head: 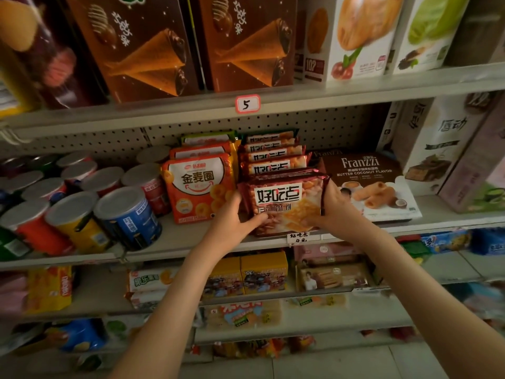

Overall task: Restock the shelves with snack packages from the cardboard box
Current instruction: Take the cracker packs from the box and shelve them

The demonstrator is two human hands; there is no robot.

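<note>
A dark red snack package point(284, 203) with white Chinese lettering stands at the front of a row of the same packages point(272, 157) on the middle shelf point(169, 239). My left hand point(232, 217) grips its lower left edge, thumb on the front. My right hand point(332, 206) grips its right edge, fingers curled round the side. The package leans back slightly against the row behind it. No cardboard box is in view.
Orange ring-snack packs point(198, 187) stand just left of the row, a brown Franzzi box point(366, 184) just right. Chip cans point(82, 209) fill the shelf's left. Brown cone boxes point(246, 42) sit on the shelf above. Lower shelves hold more snacks.
</note>
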